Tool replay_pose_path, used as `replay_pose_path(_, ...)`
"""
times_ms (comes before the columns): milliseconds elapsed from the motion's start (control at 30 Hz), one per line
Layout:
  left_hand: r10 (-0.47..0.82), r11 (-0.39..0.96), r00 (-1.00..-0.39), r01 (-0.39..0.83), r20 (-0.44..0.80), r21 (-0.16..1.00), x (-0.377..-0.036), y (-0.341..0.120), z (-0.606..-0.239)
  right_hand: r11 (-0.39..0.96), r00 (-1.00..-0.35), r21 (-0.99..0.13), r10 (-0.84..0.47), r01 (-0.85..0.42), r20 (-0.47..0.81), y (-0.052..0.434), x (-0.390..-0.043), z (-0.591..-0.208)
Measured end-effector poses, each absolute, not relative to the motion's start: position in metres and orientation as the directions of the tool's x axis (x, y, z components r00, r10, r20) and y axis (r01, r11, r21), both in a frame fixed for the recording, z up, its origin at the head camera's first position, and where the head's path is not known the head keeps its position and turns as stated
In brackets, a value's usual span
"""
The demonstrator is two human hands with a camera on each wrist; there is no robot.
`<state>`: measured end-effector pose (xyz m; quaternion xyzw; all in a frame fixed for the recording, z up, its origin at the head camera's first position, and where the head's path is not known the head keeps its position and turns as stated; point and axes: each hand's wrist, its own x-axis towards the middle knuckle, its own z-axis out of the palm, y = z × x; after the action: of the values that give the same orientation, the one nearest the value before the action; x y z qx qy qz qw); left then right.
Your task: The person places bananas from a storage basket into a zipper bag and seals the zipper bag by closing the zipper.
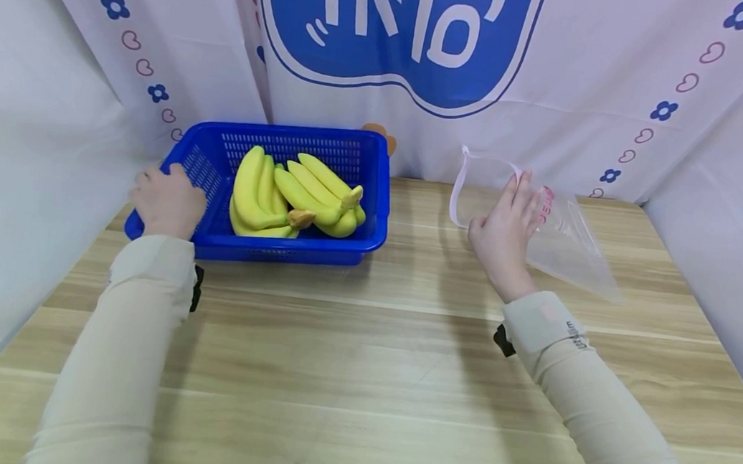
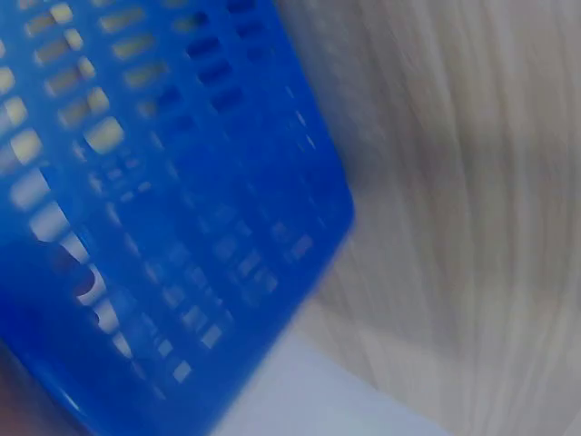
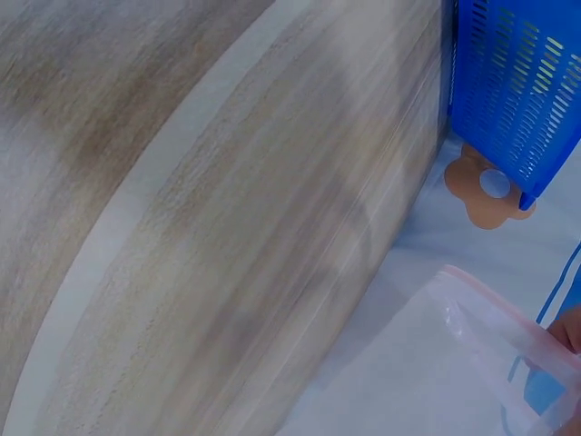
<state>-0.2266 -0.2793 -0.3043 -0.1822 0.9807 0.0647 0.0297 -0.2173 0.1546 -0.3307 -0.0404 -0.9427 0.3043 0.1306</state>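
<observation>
Basket (image 1: 374,189) | left hand (image 1: 167,200) grips rim | right hand (image 1: 508,223) holds bag (image 1: 571,246)

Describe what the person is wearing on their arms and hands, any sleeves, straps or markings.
Both arms wear long, close-fitting beige sleeves that end at the wrists. The left hand and right hand are bare, without gloves. A small black device sits under each wrist. The right cuff carries small dark lettering, too small to read.

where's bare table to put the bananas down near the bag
Bare table spans the near half, in front of the blue basket and between the sleeves. A narrower strip lies between basket and plastic bag. The far corners are crowded: left hand on the basket, right hand at the bag.
</observation>
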Motion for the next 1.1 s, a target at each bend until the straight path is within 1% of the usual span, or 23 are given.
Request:
replay_pose_path(300, -0.245, 0.954, -0.969, -0.235, 0.035, 0.185, -0.237, -0.232, -0.298, 0.814, -0.967, -0.58, 0.131, -0.021, 0.218, 0.153, -0.215, -0.333)
replay_pose_path(633, -0.151, 0.941, -0.986, -0.121, 0.073, 0.318, -0.244, -0.18, -0.294, 0.82, -0.968, -0.572, 0.13, -0.017, 0.216, 0.153, -0.215, -0.336)
replay_pose_path(900, -0.136, 0.93, -0.988, -0.103, 0.07, 0.354, -0.247, -0.153, -0.295, 0.824, -0.966, -0.566, 0.125, -0.027, 0.227, 0.153, -0.215, -0.337)
replay_pose_path(1100, -0.13, 0.939, -0.99, -0.103, 0.06, 0.329, -0.251, -0.141, -0.304, 0.828, -0.964, -0.56, 0.12, -0.035, 0.239, 0.153, -0.215, -0.339)
